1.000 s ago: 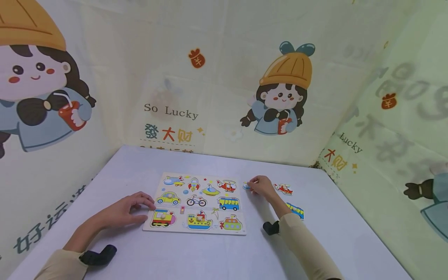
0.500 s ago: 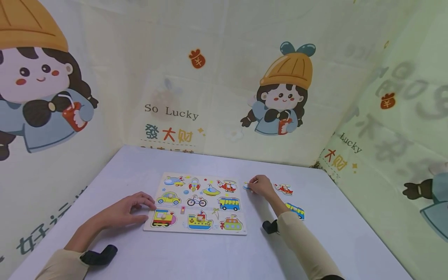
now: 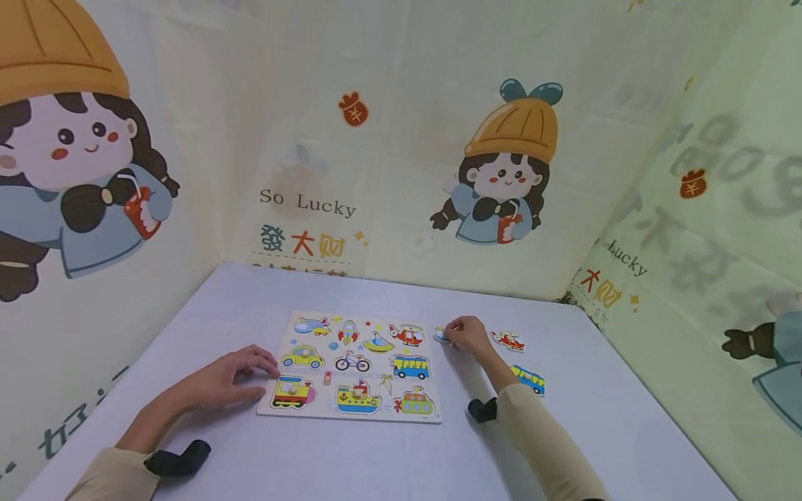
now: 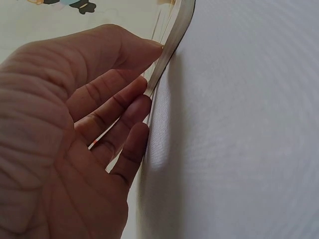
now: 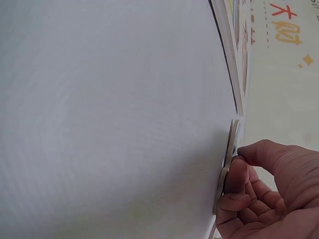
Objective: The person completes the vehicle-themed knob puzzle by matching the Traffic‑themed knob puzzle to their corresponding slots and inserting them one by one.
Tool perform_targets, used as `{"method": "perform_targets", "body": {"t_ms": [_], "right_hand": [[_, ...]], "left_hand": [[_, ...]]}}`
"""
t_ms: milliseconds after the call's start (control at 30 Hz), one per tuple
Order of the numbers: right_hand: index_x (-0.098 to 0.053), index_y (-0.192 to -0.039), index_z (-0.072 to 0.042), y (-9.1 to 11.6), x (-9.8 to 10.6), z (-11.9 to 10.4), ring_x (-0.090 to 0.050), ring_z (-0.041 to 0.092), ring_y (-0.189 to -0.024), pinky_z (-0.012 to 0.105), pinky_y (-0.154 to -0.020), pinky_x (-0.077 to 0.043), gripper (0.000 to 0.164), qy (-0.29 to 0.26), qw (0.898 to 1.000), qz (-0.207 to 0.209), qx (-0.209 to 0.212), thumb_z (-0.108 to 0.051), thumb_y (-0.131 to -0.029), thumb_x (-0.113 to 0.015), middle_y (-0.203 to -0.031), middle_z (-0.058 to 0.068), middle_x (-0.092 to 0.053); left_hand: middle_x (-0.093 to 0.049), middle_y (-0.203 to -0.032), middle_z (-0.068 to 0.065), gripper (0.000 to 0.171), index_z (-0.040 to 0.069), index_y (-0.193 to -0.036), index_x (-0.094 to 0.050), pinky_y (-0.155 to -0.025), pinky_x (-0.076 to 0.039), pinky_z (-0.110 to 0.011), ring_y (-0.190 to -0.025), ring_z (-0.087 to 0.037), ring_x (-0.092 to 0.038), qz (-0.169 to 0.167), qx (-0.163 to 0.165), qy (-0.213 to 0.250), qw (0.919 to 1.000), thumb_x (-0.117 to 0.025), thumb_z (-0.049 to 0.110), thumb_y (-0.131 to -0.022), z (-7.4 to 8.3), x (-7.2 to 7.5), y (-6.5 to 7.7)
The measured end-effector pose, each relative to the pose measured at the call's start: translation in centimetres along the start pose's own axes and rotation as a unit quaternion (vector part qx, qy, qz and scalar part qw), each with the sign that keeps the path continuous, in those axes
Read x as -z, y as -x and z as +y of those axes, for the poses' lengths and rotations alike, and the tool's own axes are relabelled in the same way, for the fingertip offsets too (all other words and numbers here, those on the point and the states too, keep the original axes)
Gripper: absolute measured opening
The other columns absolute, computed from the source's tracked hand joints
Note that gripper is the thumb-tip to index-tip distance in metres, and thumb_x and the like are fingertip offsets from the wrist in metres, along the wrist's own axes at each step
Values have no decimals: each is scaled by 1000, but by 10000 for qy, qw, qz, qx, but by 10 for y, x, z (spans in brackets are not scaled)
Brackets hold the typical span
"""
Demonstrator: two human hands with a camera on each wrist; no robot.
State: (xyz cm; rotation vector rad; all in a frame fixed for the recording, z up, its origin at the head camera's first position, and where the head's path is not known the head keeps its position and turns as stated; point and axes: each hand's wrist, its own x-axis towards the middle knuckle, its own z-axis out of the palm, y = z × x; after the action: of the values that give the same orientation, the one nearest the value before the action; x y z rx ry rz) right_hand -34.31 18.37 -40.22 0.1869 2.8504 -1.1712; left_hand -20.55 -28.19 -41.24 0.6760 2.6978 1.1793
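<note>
A wooden puzzle board (image 3: 370, 418) with pictures of vehicles lies on the white table in the head view. Knobs show on the car (image 3: 302, 357), the train (image 3: 292, 394) and the boat (image 3: 358, 399). My left hand (image 3: 219, 379) touches the board's left edge, thumb and fingers spread loosely apart. To the right of the board, my right hand (image 3: 470, 337) pinches a small blue-and-white puzzle piece (image 3: 441, 335), largely covered by the fingers. In the right wrist view the thumb and index finger hold this thin piece (image 5: 230, 144) close to the tabletop.
A red helicopter piece (image 3: 509, 341) lies right of my right hand. Nearer, a blue-and-yellow bus piece (image 3: 530, 380) is partly hidden behind the right forearm. Printed cloth walls (image 3: 388, 160) close off the table's back and sides.
</note>
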Motion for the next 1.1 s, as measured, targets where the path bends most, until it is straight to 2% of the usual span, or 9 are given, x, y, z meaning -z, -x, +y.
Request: {"method": "perform_targets", "body": {"t_ms": [333,633,1100], "right_hand": [[-69,-106,-1,-1,-4,3,-58,18,-76,23,-65,-46,21,-277,9995,101,-74,-20,-95,-69,-93,9,-65],[-70,-111,0,-1,-5,3,-60,19,-78,23,-68,-49,26,-715,9973,-80,-147,-21,-96,-70,-96,11,-67],[-71,-110,-4,8,-19,-28,-61,19,-81,25,-70,-50,25,-1094,9930,-432,-70,-24,-96,-72,-94,8,-68]], "left_hand": [[-61,-126,-5,26,19,-112,-73,-95,-52,-29,-122,-35,-55,-15,23,-20,10000,-80,19,-87,-1,0,0],[-61,-126,-5,27,19,-113,-73,-95,-52,-28,-122,-35,-55,17,27,-6,10000,-80,19,-87,0,-1,1],[-60,-127,-4,27,20,-114,-73,-96,-51,-26,-122,-35,-55,31,7,5,10000,-80,21,-88,-2,-1,1]]}}
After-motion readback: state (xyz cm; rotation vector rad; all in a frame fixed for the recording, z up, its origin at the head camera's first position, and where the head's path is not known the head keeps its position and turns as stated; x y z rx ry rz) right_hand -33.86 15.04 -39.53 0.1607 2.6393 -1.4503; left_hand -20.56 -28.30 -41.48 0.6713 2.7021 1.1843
